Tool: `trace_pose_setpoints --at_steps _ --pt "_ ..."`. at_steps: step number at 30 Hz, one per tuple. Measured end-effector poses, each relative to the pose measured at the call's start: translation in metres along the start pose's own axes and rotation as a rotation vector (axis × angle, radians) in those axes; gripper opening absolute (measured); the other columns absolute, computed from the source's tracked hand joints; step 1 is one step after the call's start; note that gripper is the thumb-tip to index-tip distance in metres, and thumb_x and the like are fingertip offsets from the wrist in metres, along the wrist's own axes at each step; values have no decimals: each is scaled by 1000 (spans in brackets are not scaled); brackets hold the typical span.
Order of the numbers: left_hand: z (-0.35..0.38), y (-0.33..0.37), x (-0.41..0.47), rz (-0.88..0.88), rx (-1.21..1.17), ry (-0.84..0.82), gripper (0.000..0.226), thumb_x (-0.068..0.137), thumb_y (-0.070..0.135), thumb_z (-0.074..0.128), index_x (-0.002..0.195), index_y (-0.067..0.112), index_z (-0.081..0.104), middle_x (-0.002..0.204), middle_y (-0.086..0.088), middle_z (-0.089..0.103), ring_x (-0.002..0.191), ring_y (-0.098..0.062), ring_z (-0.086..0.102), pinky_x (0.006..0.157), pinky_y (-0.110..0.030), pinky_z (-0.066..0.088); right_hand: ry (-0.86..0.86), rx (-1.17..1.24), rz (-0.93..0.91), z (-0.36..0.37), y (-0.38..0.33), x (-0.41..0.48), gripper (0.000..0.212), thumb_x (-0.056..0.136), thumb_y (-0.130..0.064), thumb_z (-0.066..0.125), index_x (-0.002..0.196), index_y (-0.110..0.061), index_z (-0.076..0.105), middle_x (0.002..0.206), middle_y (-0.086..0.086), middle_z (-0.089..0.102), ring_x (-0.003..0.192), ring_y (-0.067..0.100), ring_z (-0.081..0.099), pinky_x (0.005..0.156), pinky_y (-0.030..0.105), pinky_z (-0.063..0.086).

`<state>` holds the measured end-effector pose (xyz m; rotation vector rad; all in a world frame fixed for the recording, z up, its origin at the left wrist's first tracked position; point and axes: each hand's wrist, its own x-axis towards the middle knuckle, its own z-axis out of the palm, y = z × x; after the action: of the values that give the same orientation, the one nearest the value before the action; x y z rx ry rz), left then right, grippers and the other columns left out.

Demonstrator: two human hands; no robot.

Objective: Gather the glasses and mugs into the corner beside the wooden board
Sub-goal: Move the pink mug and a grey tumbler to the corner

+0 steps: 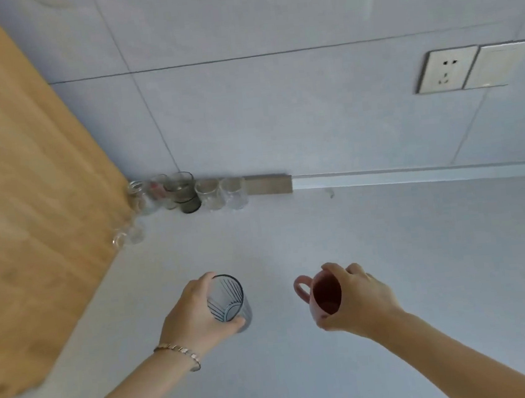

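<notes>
Over the near counter, the left hand [195, 313] wraps a lined glass [229, 301] and the right hand [352, 299] clasps a pink mug [321, 293]; both should travel upright and land gently beside the gathered glasses [186, 192] by the wooden board [22, 178].

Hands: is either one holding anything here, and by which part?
Left hand grips the line-patterned glass around its side wall. Right hand grips the pink mug around its body and rim, not the handle.
</notes>
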<state>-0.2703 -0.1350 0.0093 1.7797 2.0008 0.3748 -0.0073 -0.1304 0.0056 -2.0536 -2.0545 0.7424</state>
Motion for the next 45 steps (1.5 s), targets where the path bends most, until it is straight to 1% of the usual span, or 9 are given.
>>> trace_pose_setpoints --at_steps 6,11,18,25,32,37,40,43,45 --pt "-61 -120 87 -63 33 -35 89 59 46 77 135 25 35 122 3 47 109 -14 53 89 -28 48 -69 15 10 49 -119 78 86 58 -58 68 133 -40 30 117 -7 49 103 15 55 83 26 51" --pt "-91 -165 175 2 101 -55 88 67 35 77 139 15 31 142 -3 31 122 -22 47 92 -30 45 -37 58 78 86 -184 122 84 59 -60 66 132 -39 31 115 -6 49 103 15 57 84 27 52" --pt "-105 -160 279 183 391 -93 73 66 43 74 126 15 43 122 -8 52 111 -29 53 89 -37 44 -49 97 220 121 -215 156 84 56 -59 66 130 -41 31 105 -8 45 98 14 55 75 23 48" --pt "-97 -178 328 180 388 -138 73 67 42 72 131 21 43 120 -8 52 112 -28 51 84 -33 42 -30 88 297 132 -244 215 88 60 -52 70 136 -37 28 120 0 45 107 21 52 81 29 48" --pt "-87 -198 339 206 263 -127 80 68 39 73 137 24 36 124 -3 47 116 -23 47 83 -32 46 -148 -82 114 130 -288 287 80 65 -23 76 131 -33 32 127 1 40 115 26 43 84 34 46" --pt "-84 -203 340 218 234 -102 79 68 36 74 137 24 36 127 -3 46 118 -22 47 88 -31 46 -274 -267 -291 116 -285 307 70 72 -4 68 129 -30 38 137 -2 34 125 24 33 91 33 41" --pt "-83 -204 338 220 213 -90 80 69 36 74 138 24 36 129 -3 46 118 -22 48 90 -31 45 -300 -342 -400 108 -273 304 84 73 0 66 140 -34 28 153 -5 18 140 23 16 110 37 28" --pt "-82 -207 338 229 196 -74 80 69 36 73 139 24 35 130 -3 46 116 -23 50 90 -31 45 -284 -137 -173 109 -265 291 120 63 -25 83 148 -34 -1 156 -3 4 142 27 12 114 45 25" --pt "-80 -208 337 235 188 -58 80 69 36 72 139 24 35 131 -3 46 115 -23 51 91 -31 45 -220 91 52 115 -268 282 132 56 -46 83 148 -29 -10 148 2 15 134 30 32 106 43 37"
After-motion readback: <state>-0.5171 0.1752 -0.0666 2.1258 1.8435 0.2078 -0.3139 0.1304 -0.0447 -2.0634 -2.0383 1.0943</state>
